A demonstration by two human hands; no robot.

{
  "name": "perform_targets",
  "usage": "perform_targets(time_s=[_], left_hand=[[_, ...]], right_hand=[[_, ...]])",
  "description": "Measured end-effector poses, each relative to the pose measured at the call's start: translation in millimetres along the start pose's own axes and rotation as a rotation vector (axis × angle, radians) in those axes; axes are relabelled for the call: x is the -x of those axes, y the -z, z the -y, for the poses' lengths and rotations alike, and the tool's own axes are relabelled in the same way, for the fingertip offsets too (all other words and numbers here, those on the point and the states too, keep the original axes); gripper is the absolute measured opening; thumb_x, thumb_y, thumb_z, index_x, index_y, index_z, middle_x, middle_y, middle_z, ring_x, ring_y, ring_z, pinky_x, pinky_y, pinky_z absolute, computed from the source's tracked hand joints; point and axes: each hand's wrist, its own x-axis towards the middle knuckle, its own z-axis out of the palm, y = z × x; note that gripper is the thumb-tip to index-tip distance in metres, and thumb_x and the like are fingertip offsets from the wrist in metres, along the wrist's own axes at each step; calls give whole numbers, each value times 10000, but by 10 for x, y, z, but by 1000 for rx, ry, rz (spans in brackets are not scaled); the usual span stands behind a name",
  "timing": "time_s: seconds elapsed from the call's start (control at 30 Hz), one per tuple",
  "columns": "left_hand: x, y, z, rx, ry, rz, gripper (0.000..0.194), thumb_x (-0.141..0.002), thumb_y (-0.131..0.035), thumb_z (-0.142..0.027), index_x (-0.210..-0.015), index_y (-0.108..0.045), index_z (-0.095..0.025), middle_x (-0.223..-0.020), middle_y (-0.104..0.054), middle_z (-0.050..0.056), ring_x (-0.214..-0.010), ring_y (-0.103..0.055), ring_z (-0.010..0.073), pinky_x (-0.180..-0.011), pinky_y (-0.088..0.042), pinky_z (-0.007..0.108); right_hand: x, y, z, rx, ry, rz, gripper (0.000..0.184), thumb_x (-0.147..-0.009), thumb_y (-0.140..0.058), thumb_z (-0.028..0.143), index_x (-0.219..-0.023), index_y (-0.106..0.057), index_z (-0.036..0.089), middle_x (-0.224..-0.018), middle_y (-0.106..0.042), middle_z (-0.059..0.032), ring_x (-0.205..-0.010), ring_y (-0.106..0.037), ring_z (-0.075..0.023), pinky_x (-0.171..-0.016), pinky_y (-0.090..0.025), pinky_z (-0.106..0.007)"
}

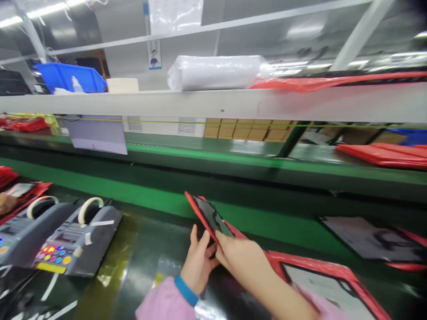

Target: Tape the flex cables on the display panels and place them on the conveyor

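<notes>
A flat red case with a dark panel (208, 215) stands tilted on edge above the dark worktop. My left hand (198, 260) grips its near lower edge from the left, fingers curled round it. My right hand (242, 258) presses on the same edge from the right, fingers closed on the case. A pink sleeve with a blue cuff (185, 291) covers my left wrist. A second red-framed flat piece (320, 266) lies under my right forearm.
Two grey tape dispensers (80, 238) with coloured buttons stand at the left. A green conveyor belt (150, 193) runs across behind my hands. Red stacks (383, 153) lie at the far right, a blue bin (68, 76) and a wrapped white bundle (215, 71) on the shelf above.
</notes>
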Motion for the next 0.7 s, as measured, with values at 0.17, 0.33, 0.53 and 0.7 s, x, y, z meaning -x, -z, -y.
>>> perform_targets(time_s=[0.17,0.33,0.53,0.7], left_hand=[[-18,335,-284,102,-153,-205,763,-683,-697,-236,-1394,-422,-189,-1194,-706,114,-1128,-663,293,-945,-529,384],[433,857,-685,173,-161,-299,643,-673,-693,-137,-1283,-506,-210,-1005,-772,39,-967,-732,287,-849,-583,371],[775,1151,-845,203,-10,-428,391,-684,-730,-159,-1063,-634,-173,-820,-777,52,-770,-766,266,-676,-623,336],[826,1272,-729,165,251,-361,127,-704,-726,-119,-810,-667,-155,-624,-732,43,-617,-751,242,-562,-614,284]], right_hand=[[333,-262,211,-279,22,-215,269,-936,-434,211,-999,-678,307,-824,-785,16,-621,-732,-198,-512,-509,-278],[440,-459,231,-87,323,-287,581,-742,-386,-107,-1172,-629,200,-1055,-773,-43,-872,-712,-179,-696,-506,-307],[438,-517,489,-17,403,-234,304,-810,-550,-58,-862,-692,206,-796,-763,-25,-648,-648,-172,-572,-444,-299],[721,-280,185,-148,75,-247,226,-927,-503,97,-908,-710,185,-778,-702,-59,-644,-656,-179,-566,-492,-283]])
